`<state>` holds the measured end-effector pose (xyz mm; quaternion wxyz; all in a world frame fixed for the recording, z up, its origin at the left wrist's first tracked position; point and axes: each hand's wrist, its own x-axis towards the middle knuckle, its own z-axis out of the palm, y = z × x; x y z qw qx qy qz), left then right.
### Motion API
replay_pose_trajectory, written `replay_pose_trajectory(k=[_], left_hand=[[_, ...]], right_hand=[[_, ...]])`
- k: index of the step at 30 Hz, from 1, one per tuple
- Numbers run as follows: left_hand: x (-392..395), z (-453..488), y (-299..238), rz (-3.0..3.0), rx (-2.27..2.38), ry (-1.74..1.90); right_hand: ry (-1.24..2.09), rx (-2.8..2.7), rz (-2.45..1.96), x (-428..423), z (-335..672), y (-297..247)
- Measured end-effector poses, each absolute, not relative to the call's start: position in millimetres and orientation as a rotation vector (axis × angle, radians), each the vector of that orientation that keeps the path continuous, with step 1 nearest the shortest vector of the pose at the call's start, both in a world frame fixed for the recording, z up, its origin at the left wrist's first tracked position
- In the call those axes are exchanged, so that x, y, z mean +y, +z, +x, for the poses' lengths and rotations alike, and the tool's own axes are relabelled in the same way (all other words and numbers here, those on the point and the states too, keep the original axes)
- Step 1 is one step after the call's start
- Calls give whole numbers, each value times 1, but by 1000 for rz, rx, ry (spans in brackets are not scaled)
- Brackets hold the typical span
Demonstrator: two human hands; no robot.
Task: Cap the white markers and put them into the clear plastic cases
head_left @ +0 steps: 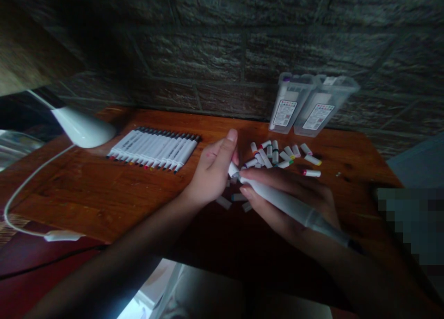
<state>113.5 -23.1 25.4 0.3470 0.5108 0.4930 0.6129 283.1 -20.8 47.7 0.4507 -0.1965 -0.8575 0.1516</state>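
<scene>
My left hand (215, 168) is closed around a small white marker cap (233, 170), thumb pointing up. Coming from the right, my right hand (294, 194) grips a white marker (280, 199), whose front end meets the cap or lies right beside it; I cannot tell whether it is inside. The marker's dark far end tilts down toward me. Behind and below my hands, several loose white caps (265, 159) with coloured bands are scattered on the wooden table (121, 198). To the left lies a neat row of uncapped markers (156, 147), coloured tips toward me.
Two clear plastic cases (301, 106) stand against the brick wall (208, 46) at the back right. A white lamp base (85, 127) sits at the left, its white cable (21, 184) curving over the table's left side. The table's front edge runs below my forearms.
</scene>
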Motion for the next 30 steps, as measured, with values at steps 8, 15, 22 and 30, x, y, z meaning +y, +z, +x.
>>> replay_pose_trajectory(k=[8,15,22,30], left_hand=[[-24,117,24,1293,1289,1600],[-25,116,27,1311,1269,1608],[-25,114,28,1308,1264,1629],[-25,112,31,1344,1307,1639]], right_hand=[[365,-2096,-545,-20,287,43],[385,-2071,-532,-17,286,42],[461,-1996,-565,-21,287,47],[559,-1922,-606,-16,292,38]])
